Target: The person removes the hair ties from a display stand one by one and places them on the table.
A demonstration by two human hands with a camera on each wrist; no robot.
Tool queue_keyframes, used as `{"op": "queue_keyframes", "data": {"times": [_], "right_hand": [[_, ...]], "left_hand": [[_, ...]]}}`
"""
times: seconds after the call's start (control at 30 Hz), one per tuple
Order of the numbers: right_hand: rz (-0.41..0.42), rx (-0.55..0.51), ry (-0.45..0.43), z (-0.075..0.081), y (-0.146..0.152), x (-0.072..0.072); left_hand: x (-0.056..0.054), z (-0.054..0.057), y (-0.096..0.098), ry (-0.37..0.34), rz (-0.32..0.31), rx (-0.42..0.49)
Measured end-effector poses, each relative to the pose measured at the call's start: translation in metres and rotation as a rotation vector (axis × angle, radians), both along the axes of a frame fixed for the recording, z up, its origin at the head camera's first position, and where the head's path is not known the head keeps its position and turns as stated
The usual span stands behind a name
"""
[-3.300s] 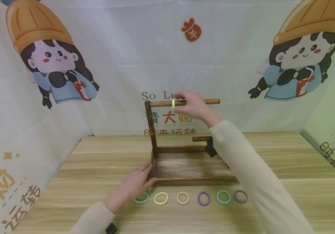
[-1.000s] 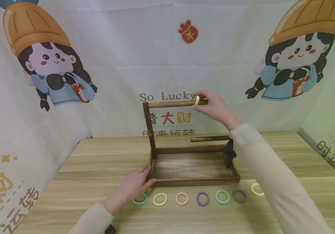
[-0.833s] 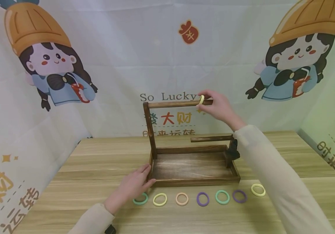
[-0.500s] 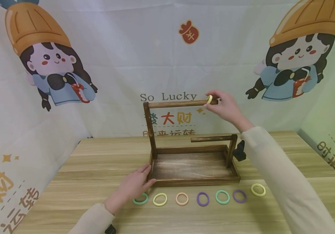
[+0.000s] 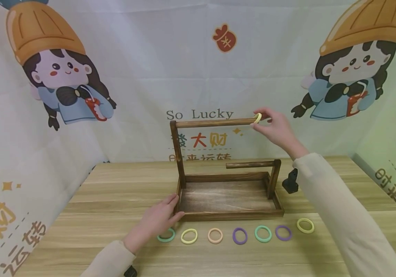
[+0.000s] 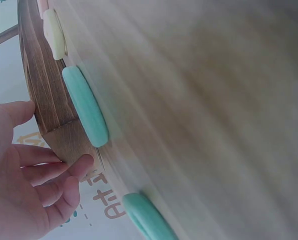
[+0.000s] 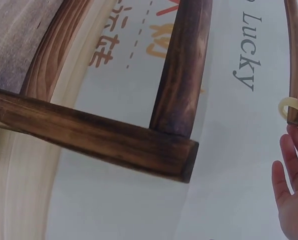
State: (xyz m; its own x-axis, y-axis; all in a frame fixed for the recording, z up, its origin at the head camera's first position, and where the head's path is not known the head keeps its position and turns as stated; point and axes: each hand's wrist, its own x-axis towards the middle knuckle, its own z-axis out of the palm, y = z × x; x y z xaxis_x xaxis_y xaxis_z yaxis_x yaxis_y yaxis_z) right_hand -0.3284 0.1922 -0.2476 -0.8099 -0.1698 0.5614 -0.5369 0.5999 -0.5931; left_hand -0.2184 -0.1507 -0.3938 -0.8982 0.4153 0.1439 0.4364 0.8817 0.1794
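In the head view, my right hand (image 5: pixel 277 127) pinches a yellow ring (image 5: pixel 258 118) between thumb and fingers at the free right end of the upper rod (image 5: pixel 215 123). The ring (image 7: pixel 285 106) still loops round the rod's tip in the right wrist view. That rod belongs to a dark brown wooden rack with a tray base (image 5: pixel 230 216). My left hand (image 5: pixel 154 219) rests at the tray's front left corner, thumb along the front and fingers by the left side. A green ring (image 6: pixel 85 106) lies close to it.
Before the tray lie a yellow ring (image 5: pixel 189 236), an orange ring (image 5: pixel 215 229), purple rings (image 5: pixel 240 242), a green ring (image 5: pixel 263 241) and another yellow ring (image 5: pixel 305 232). A shorter rod (image 5: pixel 250 165) projects leftward from the right post (image 5: pixel 273 181). A printed cloth (image 5: pixel 142 77) hangs behind.
My right hand has slid the yellow ring rightward along the upper rod, from near its left part to its free end. My left hand has stayed at the tray corner.
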Motion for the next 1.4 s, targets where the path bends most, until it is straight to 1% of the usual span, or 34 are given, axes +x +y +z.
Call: {"op": "queue_keyframes", "data": {"times": [0.23,0.47,0.8,1.0,1.33,1.4], "right_hand": [[0.004,-0.012,0.012,-0.003,0.006,0.0],[-0.012,-0.033,0.01,-0.006,0.015,0.003],[-0.056,-0.113,0.011,-0.017,0.028,0.008],[-0.077,-0.133,-0.003,-0.023,0.034,0.013],[-0.054,-0.148,-0.019,-0.034,0.043,0.024],[-0.05,-0.148,-0.01,-0.036,0.045,0.026]], "left_hand": [[0.0,0.0,0.0,-0.002,-0.005,-0.008],[0.0,0.001,0.0,-0.004,0.001,0.006],[0.0,0.002,0.001,-0.006,0.003,0.009],[0.001,0.003,0.001,-0.011,0.001,0.017],[0.002,0.003,0.002,-0.017,0.007,0.014],[0.002,0.003,0.002,-0.018,0.01,0.013]]}}
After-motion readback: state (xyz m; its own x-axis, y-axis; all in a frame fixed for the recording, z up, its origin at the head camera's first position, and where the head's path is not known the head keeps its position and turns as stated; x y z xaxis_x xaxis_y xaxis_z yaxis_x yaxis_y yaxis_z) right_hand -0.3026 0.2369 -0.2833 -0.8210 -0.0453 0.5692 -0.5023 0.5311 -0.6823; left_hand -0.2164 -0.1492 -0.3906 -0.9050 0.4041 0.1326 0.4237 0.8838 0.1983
